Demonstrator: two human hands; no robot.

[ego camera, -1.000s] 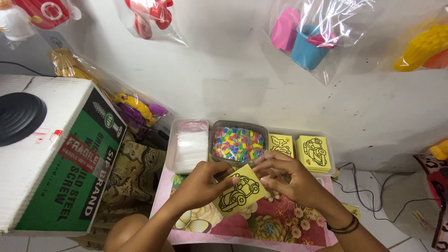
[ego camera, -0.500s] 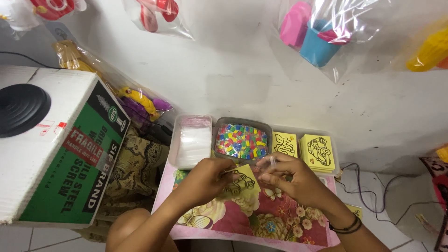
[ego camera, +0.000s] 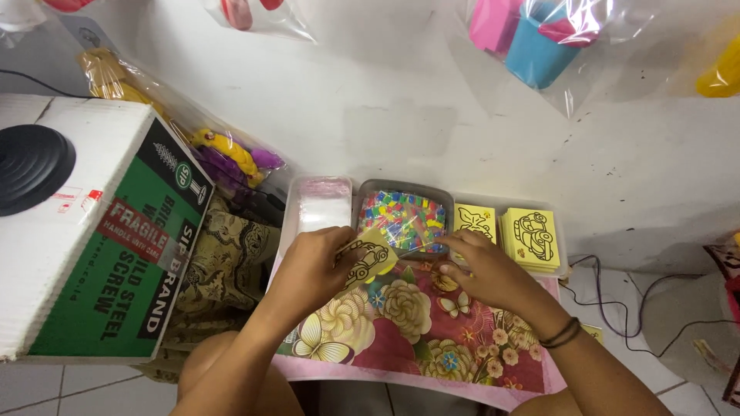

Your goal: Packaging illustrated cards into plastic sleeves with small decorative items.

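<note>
My left hand (ego camera: pixel 312 266) holds a yellow card with a black car outline (ego camera: pixel 367 260) just above a floral-patterned tray table (ego camera: pixel 401 339). My right hand (ego camera: pixel 482 270) hovers to the right of the card, fingertips pinched at the front edge of a grey tray of small colourful packets (ego camera: pixel 403 218); whether it holds a packet is unclear. Two stacks of yellow picture cards, one with a butterfly (ego camera: pixel 474 219) and one with a car (ego camera: pixel 532 237), lie in a clear tray at the right.
A stack of clear plastic bags (ego camera: pixel 324 206) lies left of the packet tray. A green and white cardboard box (ego camera: pixel 92 239) with a black round object (ego camera: pixel 31 166) stands at the left. Bagged toys hang on the white wall (ego camera: pixel 539 42). Cables (ego camera: pixel 617 285) trail at the right.
My left hand has carried the car card up and left toward the trays. My right hand let go of the card and reached to the packet tray.
</note>
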